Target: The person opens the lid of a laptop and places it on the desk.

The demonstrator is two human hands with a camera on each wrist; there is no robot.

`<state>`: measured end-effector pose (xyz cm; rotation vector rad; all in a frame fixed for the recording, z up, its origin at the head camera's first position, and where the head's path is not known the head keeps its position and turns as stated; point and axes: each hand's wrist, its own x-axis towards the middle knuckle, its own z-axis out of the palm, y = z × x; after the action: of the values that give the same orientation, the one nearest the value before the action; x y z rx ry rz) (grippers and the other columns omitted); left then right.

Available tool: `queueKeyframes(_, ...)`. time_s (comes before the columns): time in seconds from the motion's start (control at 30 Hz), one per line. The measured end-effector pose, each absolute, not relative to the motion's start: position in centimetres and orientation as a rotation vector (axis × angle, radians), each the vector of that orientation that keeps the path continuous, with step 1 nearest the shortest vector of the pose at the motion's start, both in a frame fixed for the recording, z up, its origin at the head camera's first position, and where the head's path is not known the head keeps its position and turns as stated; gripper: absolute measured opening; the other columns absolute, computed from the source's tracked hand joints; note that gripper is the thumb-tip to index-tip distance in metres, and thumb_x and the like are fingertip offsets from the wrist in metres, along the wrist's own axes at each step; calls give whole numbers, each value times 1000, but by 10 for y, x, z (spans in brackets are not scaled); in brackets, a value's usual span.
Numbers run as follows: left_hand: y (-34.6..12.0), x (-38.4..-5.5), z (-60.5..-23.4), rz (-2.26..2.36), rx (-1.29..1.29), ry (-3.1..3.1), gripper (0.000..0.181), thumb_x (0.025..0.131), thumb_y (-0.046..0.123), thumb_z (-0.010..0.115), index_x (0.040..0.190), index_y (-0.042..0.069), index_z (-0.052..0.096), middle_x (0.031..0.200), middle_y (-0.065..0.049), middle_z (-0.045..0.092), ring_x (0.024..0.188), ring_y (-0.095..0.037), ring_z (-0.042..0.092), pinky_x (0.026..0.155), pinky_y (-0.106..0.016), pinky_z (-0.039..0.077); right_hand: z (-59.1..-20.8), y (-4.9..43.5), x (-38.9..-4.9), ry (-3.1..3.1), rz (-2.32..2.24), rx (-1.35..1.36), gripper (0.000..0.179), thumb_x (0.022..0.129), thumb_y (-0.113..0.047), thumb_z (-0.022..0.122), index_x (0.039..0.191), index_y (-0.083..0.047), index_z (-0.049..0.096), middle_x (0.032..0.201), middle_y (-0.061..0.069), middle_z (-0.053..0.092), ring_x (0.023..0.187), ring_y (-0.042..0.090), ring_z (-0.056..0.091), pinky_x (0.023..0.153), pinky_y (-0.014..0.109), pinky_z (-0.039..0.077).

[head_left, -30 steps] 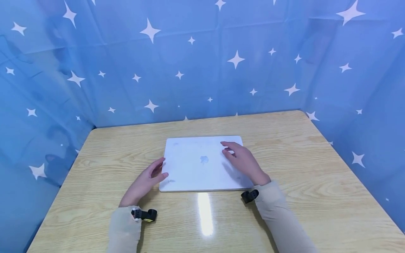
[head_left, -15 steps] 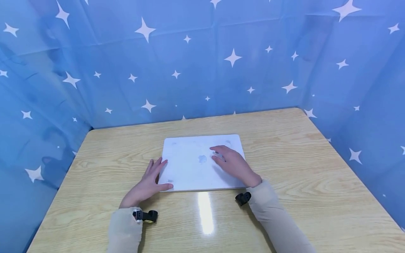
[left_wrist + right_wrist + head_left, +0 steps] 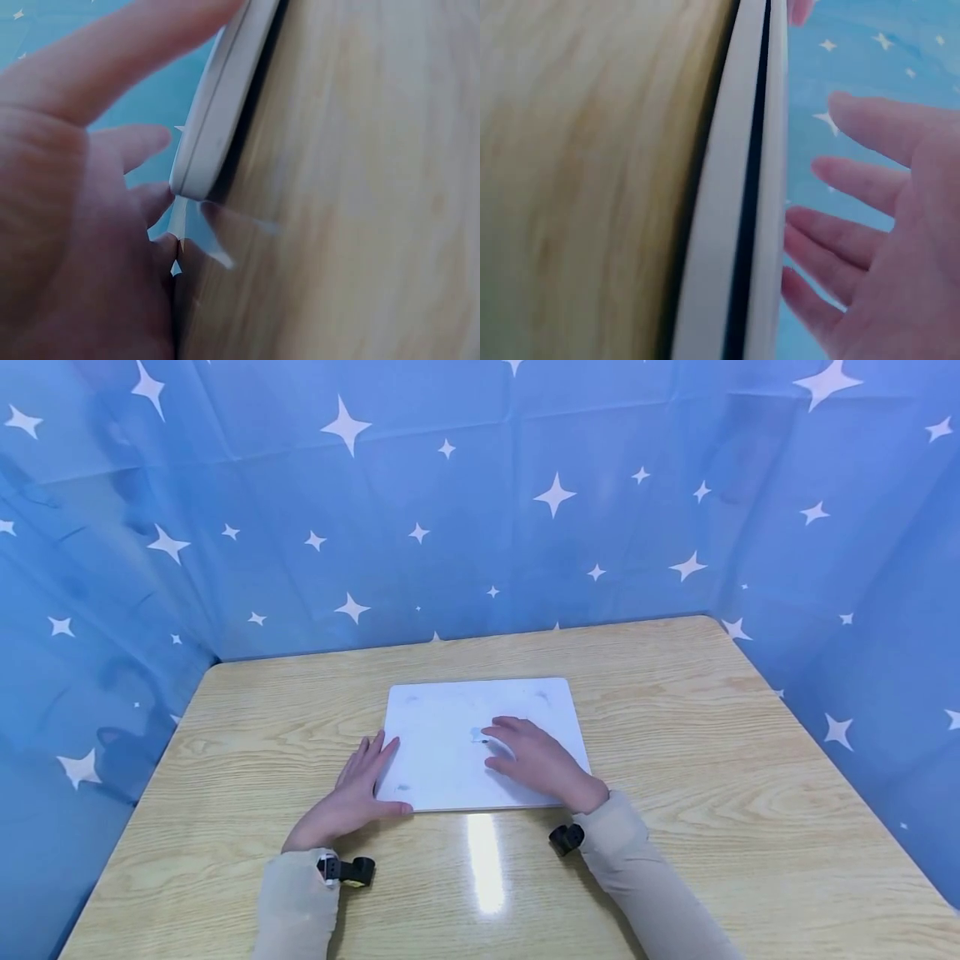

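A silver Apple laptop [image 3: 442,718] lies closed on the wooden table, its logo side up. My left hand [image 3: 352,797] rests at its left side, with the thumb reaching the front left corner and the other fingers spread along the left edge. In the left wrist view that thumb [image 3: 142,49] extends over the laptop's edge [image 3: 214,112]. Over the lid, just right of the logo, is my right hand [image 3: 536,760], its fingers loosely bent and holding nothing. The right wrist view shows a thin dark line between the lid [image 3: 769,225] and base [image 3: 716,225].
Pale wooden tabletop [image 3: 712,735] surrounds the laptop on all sides. A blue curtain [image 3: 465,493] with white stars stands behind the table and along both sides. A bright light reflection lies on the wood in front.
My right hand has moved left and toward me over the lid, closer to the logo. My left hand's fingers have spread, and its thumb has come to the front left corner.
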<state>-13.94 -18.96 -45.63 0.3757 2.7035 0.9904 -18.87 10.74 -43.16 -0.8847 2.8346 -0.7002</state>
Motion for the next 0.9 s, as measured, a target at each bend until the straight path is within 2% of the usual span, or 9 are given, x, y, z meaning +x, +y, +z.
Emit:
queueKeyframes(0.27,-186,-141,-461,860,410,2764,110,62,62,67,145,19,9,149,-9,-8,133,-30,-11,105,-50,-2,-431,103,-183,2805,-647,-931,55,79,-33,67,128,-15,49,136,10,38,126,24,32,96,45,32)
queueKeyframes(0.47,-181,-140,-459,802,419,2802,114,60,64,68,145,14,10,148,-14,-7,133,-35,-10,105,-50,-2,-430,99,-182,2777,-574,-998,64,75,-38,70,129,-13,47,138,13,35,128,26,28,102,41,26)
queueKeyframes(0.6,-181,-140,-459,787,415,2800,114,60,61,69,145,14,9,148,-14,-7,132,-35,-10,105,-50,-2,-429,96,-180,2752,-513,-1011,70,73,-42,70,132,-14,44,141,14,31,130,28,23,104,43,21)
queueKeyframes(0.9,-182,-141,-456,825,382,2769,114,62,56,71,145,15,4,149,-9,-7,133,-30,-12,105,-49,-3,-425,90,-170,2695,-374,-967,83,68,-47,72,138,-21,35,147,7,17,134,25,9,105,49,11)
